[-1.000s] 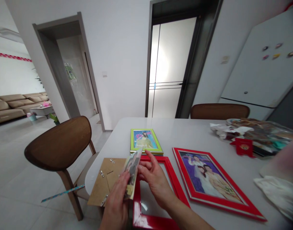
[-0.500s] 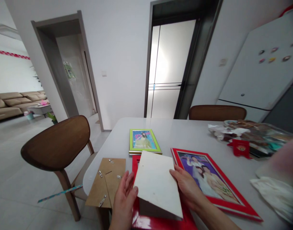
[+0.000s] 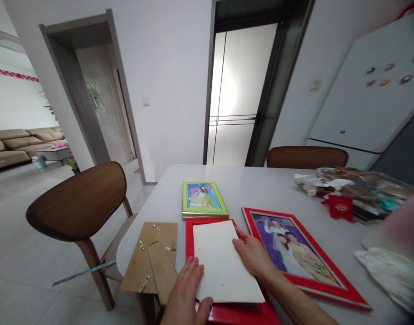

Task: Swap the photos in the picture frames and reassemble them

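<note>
A white backing sheet (image 3: 223, 266) lies over a red picture frame (image 3: 189, 234), slightly askew, its near edge raised a little above the frame. My left hand (image 3: 188, 291) touches the sheet's left edge and near corner, fingers stretched and thumb apart. At the sheet's right edge, my right hand (image 3: 252, 255) holds it with thumb and fingertips. Left of the red frame is a brown backing board (image 3: 135, 266) with several metal clips. Another red-framed photo (image 3: 291, 253) lies to the right, and a green-framed photo (image 3: 203, 198) sits just beyond the red frame.
Plastic bags and packaging (image 3: 365, 180) with a red packet (image 3: 340, 207) cover the table's far right. A white cloth (image 3: 386, 275) lies at the near right. One brown chair (image 3: 81, 203) stands left of the table, another chair (image 3: 306, 158) behind it.
The white sheet has come down from a tilt to lie nearly flat over the red frame. My left hand has moved nearer and right, my right hand slightly left.
</note>
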The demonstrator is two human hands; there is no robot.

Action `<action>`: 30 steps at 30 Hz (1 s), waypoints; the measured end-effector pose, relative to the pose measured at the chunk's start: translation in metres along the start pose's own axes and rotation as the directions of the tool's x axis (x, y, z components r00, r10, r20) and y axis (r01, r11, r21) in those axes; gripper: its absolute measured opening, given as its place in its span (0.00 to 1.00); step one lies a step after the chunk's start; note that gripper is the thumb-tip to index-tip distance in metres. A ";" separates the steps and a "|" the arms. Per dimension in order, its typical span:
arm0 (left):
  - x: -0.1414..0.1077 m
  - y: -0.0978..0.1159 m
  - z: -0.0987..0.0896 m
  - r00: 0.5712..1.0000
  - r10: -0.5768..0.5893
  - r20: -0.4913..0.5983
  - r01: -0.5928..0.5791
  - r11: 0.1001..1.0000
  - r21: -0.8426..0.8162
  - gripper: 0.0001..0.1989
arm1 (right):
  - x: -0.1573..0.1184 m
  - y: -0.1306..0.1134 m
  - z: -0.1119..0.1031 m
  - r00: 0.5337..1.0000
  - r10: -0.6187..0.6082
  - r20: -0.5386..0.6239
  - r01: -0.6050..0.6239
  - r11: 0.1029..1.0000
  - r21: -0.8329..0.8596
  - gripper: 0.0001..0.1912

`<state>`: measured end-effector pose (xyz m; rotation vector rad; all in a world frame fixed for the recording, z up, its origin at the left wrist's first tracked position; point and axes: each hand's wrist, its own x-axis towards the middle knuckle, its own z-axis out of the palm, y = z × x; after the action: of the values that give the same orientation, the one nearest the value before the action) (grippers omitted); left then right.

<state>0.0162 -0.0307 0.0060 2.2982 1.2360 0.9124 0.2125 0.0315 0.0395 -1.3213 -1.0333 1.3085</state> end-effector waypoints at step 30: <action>-0.005 -0.004 -0.027 0.992 0.105 0.067 -0.119 0.961 0.248 0.27 | -0.006 -0.001 -0.002 0.882 -0.457 0.118 0.261 0.265 -0.928 0.21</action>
<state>-0.0070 -0.0327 0.0214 2.5967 1.2738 0.7619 0.2141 0.0260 0.0414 -1.7879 -1.9702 0.0787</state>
